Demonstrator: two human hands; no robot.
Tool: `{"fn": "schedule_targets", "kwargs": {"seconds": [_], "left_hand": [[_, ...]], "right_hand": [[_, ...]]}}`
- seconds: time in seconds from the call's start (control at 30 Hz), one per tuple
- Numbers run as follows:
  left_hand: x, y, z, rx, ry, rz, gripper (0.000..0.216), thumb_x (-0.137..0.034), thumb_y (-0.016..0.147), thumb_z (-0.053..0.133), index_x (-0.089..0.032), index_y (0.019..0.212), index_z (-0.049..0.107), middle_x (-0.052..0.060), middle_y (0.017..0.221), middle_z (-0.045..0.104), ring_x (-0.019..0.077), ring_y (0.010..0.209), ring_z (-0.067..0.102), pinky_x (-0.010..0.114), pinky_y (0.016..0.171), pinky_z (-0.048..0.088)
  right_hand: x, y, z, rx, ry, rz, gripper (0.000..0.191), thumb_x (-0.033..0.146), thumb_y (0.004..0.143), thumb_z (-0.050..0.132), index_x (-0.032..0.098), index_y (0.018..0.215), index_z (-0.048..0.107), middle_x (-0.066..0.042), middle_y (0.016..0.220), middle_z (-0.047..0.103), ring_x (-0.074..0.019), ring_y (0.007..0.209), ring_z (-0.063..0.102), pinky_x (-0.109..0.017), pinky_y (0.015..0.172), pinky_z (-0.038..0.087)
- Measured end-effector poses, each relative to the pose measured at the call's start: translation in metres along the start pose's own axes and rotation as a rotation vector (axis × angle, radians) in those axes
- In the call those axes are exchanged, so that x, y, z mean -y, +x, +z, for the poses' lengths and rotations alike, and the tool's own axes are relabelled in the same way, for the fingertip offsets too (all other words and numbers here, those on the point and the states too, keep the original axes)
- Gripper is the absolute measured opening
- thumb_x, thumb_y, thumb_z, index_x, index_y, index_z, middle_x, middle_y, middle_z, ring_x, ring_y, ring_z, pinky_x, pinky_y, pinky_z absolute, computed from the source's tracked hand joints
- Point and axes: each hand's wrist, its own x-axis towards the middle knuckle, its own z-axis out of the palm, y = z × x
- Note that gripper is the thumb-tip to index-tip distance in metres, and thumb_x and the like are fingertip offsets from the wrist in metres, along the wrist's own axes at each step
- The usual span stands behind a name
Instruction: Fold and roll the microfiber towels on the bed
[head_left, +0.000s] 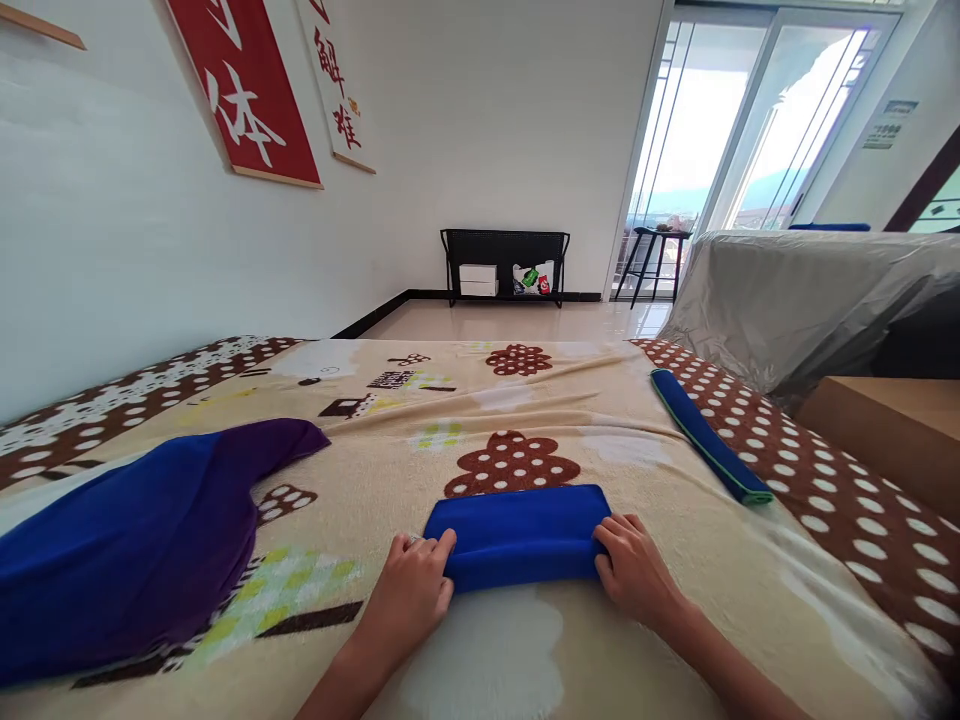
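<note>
A blue cloth (525, 525), folded into a flat rectangle, lies on the patterned blanket (367, 440) in front of me. Its near part is doubled over into a thick fold. My left hand (424, 580) grips the left end of that fold, fingers closed. At the opposite end, my right hand (634, 565) pinches the fold between thumb and fingers. To the right rests a dark blue rolled cloth (709, 435) with a green edge. Blue and purple cloths (150, 530) lie loosely spread at the left, partly overlapping.
A white wall (112, 230) borders the bed on the left. Beyond the bed stand a black rack (504, 250) and a stool (656, 255) near the glass door. At the right are a plastic-covered piece of furniture (810, 280) and a cardboard box (885, 420).
</note>
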Motion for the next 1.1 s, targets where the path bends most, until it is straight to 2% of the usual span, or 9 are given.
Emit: {"fn": "schedule_targets", "kwargs": {"seconds": [0.17,0.37,0.53,0.6,0.7,0.8,0.93,1.0,1.1], "left_hand": [[0.004,0.007,0.002,-0.027,-0.016,-0.030,0.031,-0.004,0.078,0.040,-0.022,0.095,0.059,0.004,0.083,0.070,0.0223,0.084,0.066,0.038,0.083,0.039],[0.006,0.002,0.020,-0.094,-0.038,-0.081,0.034,-0.007,0.084,0.038,-0.021,0.104,0.062,0.007,0.094,0.071,0.0220,0.092,0.064,0.040,0.089,0.039],[0.015,-0.006,0.038,-0.305,0.066,-0.116,0.034,-0.012,0.085,0.044,-0.022,0.109,0.066,0.011,0.110,0.070,0.0284,0.104,0.061,0.051,0.094,0.036],[0.015,-0.011,0.042,-0.404,0.106,-0.073,0.038,-0.010,0.085,0.044,-0.023,0.114,0.065,0.012,0.118,0.068,0.0294,0.111,0.061,0.051,0.096,0.035],[0.002,-0.011,0.040,-0.450,0.091,0.148,0.054,0.000,0.082,0.040,-0.023,0.127,0.059,0.009,0.129,0.066,0.0253,0.122,0.058,0.045,0.102,0.036],[-0.026,-0.002,0.034,-0.373,0.037,0.377,0.066,0.000,0.080,0.041,-0.021,0.143,0.046,0.008,0.139,0.060,0.0221,0.129,0.055,0.039,0.107,0.039],[-0.050,0.014,0.030,-0.285,-0.003,0.443,0.059,-0.021,0.095,0.046,-0.022,0.153,0.032,0.007,0.146,0.054,0.0230,0.134,0.051,0.041,0.109,0.042],[-0.046,0.016,0.032,-0.272,0.002,0.421,0.057,-0.031,0.100,0.044,-0.026,0.155,0.027,0.003,0.148,0.052,0.0205,0.135,0.050,0.040,0.110,0.041],[-0.022,0.012,0.038,-0.267,0.027,0.353,0.057,-0.038,0.102,0.042,-0.031,0.155,0.023,0.000,0.149,0.051,0.0169,0.134,0.050,0.037,0.111,0.038]], "right_hand": [[-0.008,-0.005,0.005,-0.061,-0.001,-0.016,0.016,0.008,0.075,0.048,0.021,0.077,0.058,-0.005,0.086,0.060,-0.0223,0.087,0.053,-0.040,0.087,0.039],[-0.019,-0.013,0.009,-0.097,0.023,0.007,0.032,0.007,0.078,0.045,0.021,0.104,0.055,-0.005,0.095,0.064,-0.0207,0.088,0.057,-0.038,0.086,0.042],[-0.020,-0.013,0.014,-0.153,-0.016,0.034,0.029,0.008,0.080,0.046,0.021,0.103,0.057,-0.008,0.105,0.065,-0.0245,0.099,0.058,-0.044,0.091,0.040],[-0.016,-0.013,0.015,-0.209,-0.078,0.050,0.029,0.009,0.081,0.047,0.020,0.106,0.060,-0.011,0.115,0.064,-0.0275,0.107,0.057,-0.046,0.094,0.039],[0.000,-0.012,0.018,-0.259,-0.114,-0.018,0.045,0.004,0.081,0.044,0.020,0.119,0.061,-0.011,0.127,0.063,-0.0271,0.119,0.056,-0.046,0.102,0.037],[0.026,-0.007,0.022,-0.197,-0.040,-0.205,0.061,0.002,0.079,0.041,0.021,0.135,0.055,-0.007,0.134,0.062,-0.0222,0.126,0.054,-0.041,0.107,0.036],[0.051,0.004,0.022,-0.001,0.012,-0.292,0.057,0.015,0.090,0.045,0.018,0.147,0.043,-0.008,0.147,0.051,-0.0227,0.136,0.046,-0.042,0.110,0.039],[0.050,0.007,0.019,0.078,0.011,-0.286,0.057,0.024,0.096,0.046,0.018,0.152,0.036,-0.007,0.153,0.044,-0.0225,0.141,0.041,-0.043,0.113,0.037],[0.028,0.003,0.014,0.126,0.001,-0.249,0.060,0.033,0.099,0.046,0.020,0.155,0.028,-0.006,0.156,0.039,-0.0224,0.144,0.037,-0.045,0.116,0.035]]}}
